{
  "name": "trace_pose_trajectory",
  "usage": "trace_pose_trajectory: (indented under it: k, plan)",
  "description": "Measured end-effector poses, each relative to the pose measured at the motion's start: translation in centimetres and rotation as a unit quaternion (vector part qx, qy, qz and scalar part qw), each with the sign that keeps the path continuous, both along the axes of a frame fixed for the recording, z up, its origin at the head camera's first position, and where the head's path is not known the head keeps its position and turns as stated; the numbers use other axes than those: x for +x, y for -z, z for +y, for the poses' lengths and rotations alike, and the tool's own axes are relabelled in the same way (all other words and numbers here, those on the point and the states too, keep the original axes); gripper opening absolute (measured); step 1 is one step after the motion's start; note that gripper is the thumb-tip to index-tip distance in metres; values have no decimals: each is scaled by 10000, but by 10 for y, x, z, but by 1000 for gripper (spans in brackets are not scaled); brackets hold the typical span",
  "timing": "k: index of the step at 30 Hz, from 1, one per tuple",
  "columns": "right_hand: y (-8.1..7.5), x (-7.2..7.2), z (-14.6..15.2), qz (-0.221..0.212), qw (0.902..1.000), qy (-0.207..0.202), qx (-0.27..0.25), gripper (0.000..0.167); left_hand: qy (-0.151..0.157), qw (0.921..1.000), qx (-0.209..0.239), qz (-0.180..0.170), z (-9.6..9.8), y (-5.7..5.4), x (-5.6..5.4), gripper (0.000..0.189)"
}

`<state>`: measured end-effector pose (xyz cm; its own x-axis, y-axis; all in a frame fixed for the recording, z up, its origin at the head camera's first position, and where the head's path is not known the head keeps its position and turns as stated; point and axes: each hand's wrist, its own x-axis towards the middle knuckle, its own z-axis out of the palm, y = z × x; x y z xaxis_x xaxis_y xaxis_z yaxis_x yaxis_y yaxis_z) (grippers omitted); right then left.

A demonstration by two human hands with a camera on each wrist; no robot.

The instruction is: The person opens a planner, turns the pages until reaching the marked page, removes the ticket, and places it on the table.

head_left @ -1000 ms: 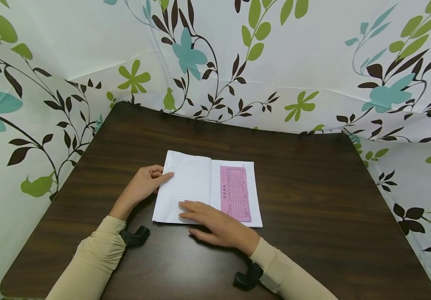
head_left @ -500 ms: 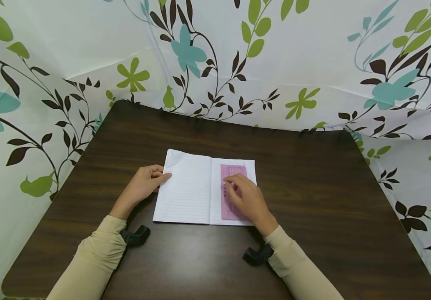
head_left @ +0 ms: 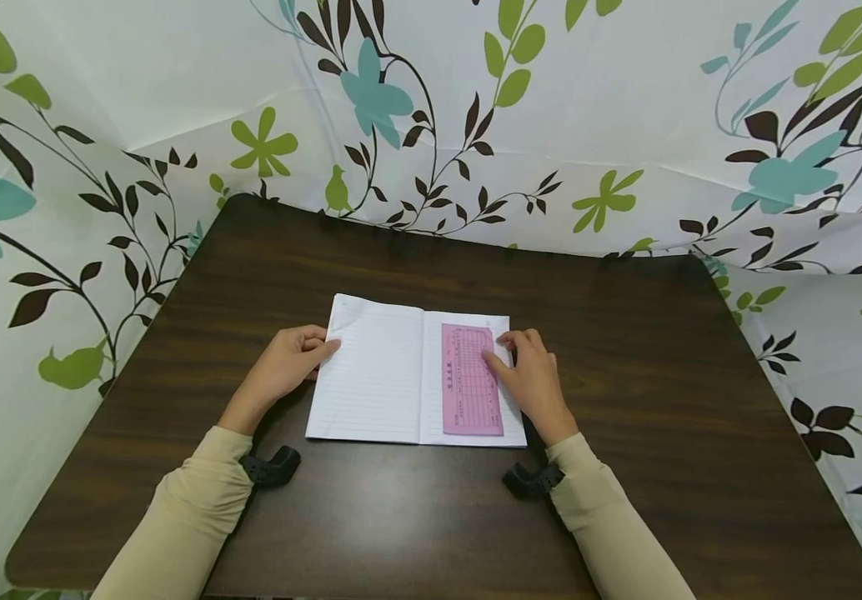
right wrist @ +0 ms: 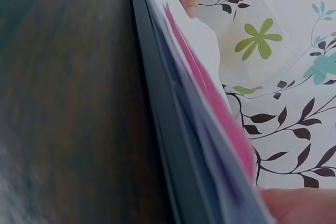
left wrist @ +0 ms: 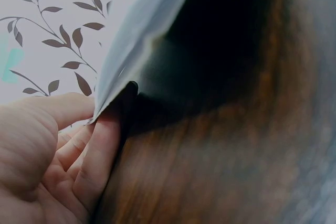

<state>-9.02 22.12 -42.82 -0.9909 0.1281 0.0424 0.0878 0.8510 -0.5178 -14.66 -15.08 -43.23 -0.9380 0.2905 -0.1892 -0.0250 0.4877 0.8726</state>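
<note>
An open lined notebook (head_left: 371, 375) lies on the dark wooden table in the head view. Its left edge is pinched by my left hand (head_left: 286, 364), thumb on the page and fingers underneath; the left wrist view shows this left hand (left wrist: 63, 156) holding the raised edge. On the right page lies a pink printed slip (head_left: 472, 379). My right hand (head_left: 534, 377) is at the notebook's right edge, its thumb tip by the slip and its fingers loosely bent. Only part of the right hand (right wrist: 296, 205) shows in the right wrist view, beside the pages' edges and the pink slip (right wrist: 210, 93).
The dark table (head_left: 641, 400) extends around the notebook on all sides. A white cloth (head_left: 198, 67) with a leaf, flower and bird print hangs behind and beside it. Each wrist wears a black band mount (head_left: 273, 468).
My right hand has gone from the left page across the pink slip to the notebook's right edge. The left hand keeps its hold on the left edge.
</note>
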Motion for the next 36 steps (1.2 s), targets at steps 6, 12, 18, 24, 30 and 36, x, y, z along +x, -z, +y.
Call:
trace_pose_trajectory:
  k: [6, 12, 18, 24, 30, 36]
  plan:
    - [1, -3, -2, 133, 9996, 3, -252, 30, 30, 10000, 1, 5, 0, -2, -1, 42]
    - [2, -3, 1, 314, 9981, -5, -530, 24, 28, 9999, -37, -91, -2, -2, -1, 45]
    - [-6, -5, 24, 356, 9907, -67, -1313, 22, 3, 9999, -38, -137, -3, 0, 3, 47]
    - [-14, -4, 58, 121, 9904, -98, -1375, 26, -23, 10000, 29, -89, -2, 0, 3, 45]
    - [-12, -4, 93, -101, 9909, 45, -1345, 35, 9, 10000, -27, 5, -1, -1, 3, 43]
    - [-12, -1, 123, -124, 9887, 509, -1407, 41, 36, 10000, -11, -12, -2, -3, 5, 46]
